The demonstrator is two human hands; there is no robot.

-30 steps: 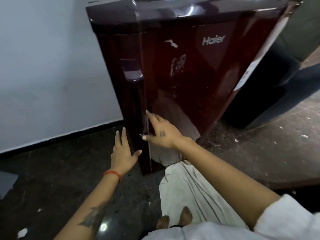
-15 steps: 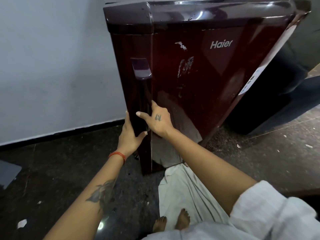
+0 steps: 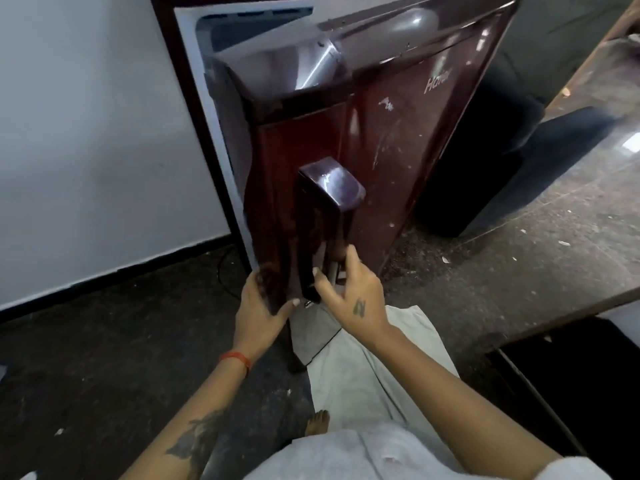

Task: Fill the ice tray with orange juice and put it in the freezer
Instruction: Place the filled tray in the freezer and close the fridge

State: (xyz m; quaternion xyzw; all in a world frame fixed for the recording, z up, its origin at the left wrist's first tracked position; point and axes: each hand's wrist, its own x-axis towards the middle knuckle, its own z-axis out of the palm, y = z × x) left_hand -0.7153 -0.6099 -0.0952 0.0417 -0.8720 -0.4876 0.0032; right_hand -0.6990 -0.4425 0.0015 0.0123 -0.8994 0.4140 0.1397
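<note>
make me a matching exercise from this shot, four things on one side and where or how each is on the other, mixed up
Things:
1. fridge door
2. left hand
3. right hand
4. orange wristband

States or places:
a. on the left wrist
b. swung partly open
c. gripping the door's free edge
d. fingers curled at the door handle

Pairs: 1-b, 2-c, 3-d, 4-a
</note>
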